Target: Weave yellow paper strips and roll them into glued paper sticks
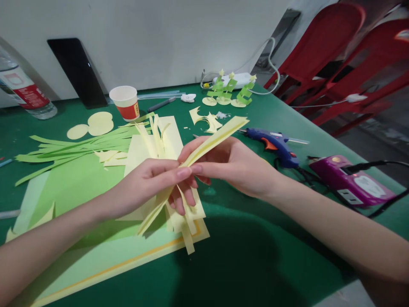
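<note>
Both hands meet over the middle of the table, pinching one pale yellow paper strip (220,138) that looks folded lengthwise. My left hand (150,181) has its thumb on the strip's middle. My right hand (230,164) grips it just beside, fingers curled beneath. One end points up to the right; the other slants down to the left below the fingers. More cut yellow strips (159,138) lie under and behind the hands, on yellow and green paper sheets (92,192). Long green paper strips (83,149) spread out at the left.
A blue glue gun (277,147) and a purple power socket (354,183) with cables lie at the right. Small paper figures (230,91) on round bases stand at the back. A paper cup (124,102), pen (162,105), phone (78,72) and water bottle (27,87) line the rear left.
</note>
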`<action>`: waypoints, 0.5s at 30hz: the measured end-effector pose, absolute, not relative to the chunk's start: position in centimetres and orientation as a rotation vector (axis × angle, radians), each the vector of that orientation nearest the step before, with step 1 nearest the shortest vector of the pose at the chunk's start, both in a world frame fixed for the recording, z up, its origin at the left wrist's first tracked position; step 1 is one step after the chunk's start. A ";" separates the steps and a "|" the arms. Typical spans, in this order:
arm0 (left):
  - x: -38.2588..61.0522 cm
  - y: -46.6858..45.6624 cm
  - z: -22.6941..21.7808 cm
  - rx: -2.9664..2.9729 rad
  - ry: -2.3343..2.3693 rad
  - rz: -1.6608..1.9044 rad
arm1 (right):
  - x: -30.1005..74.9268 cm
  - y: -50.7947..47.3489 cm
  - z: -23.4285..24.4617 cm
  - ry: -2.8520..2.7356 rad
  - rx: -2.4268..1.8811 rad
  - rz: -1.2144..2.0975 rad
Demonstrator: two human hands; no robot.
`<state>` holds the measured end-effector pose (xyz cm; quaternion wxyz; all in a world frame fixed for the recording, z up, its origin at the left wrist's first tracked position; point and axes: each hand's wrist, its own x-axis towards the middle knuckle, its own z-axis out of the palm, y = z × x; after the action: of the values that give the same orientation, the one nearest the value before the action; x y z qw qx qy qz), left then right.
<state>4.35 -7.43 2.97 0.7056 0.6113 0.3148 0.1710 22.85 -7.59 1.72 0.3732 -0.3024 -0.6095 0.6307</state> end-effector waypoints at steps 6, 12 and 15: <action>4.6 -7.7 3.4 1.431 0.808 0.389 | 23.0 -7.5 2.0 -1.579 -0.777 1.627; 4.5 -7.7 3.5 1.486 0.820 0.344 | 23.0 -7.6 2.4 -1.613 -0.766 1.570; 4.3 -7.7 3.5 1.487 0.749 0.320 | 23.1 -7.5 2.6 -1.662 -0.730 1.500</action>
<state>4.30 -7.70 3.47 0.6619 0.6575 0.3311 0.1416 23.14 -7.53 2.55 0.3833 -0.2864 -0.6519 0.5882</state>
